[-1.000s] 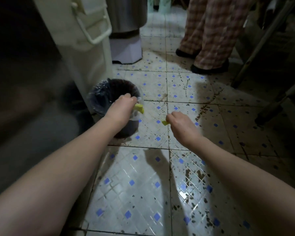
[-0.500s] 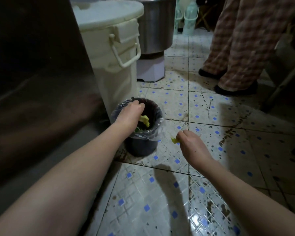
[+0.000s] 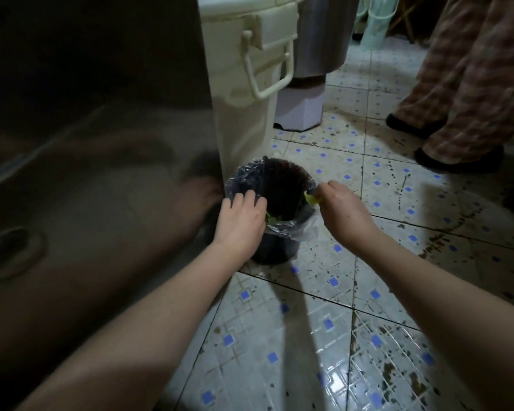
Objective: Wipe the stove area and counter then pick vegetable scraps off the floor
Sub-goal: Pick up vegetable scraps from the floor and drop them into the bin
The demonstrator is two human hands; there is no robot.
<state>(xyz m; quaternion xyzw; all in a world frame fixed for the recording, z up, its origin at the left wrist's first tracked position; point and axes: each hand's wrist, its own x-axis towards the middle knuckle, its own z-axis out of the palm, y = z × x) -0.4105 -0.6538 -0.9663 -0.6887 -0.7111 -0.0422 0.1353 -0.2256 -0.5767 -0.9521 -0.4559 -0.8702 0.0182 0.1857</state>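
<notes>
The vegetable scrap (image 3: 310,199) is a small yellow-green piece. It is pinched between the thumb and fingertips of the right hand (image 3: 343,210), above the right rim of the waste bin (image 3: 275,252). Expected handling: very light, soft and limp, possibly damp, so it may cling to the skin on release. A light fingertip pinch at any edge should be adequate. Firm pressure is unnecessary and would likely tear it.

A second scrap (image 3: 270,217), green and leaf-like, shows at the near rim of the bin, touching the thumb side of the left hand (image 3: 240,222). The left fingers lie fairly straight over the near-left rim and the clear plastic liner (image 3: 241,178). The thumb is hidden, so it cannot be determined whether this hand grips the scrap or only rests beside it.

The bin stands on the tiled floor (image 3: 339,321), close against the base of a cream lidded bucket (image 3: 244,120). The bin interior is dark and its contents cannot be made out. Dark stains cover the tiles, so any further scraps among them are hard to distinguish.

Behind the bucket is a steel drum (image 3: 321,40), cut off at the top edge. A second person appears only as plaid trousers (image 3: 463,84). The left side of the view is dark and blurred.
</notes>
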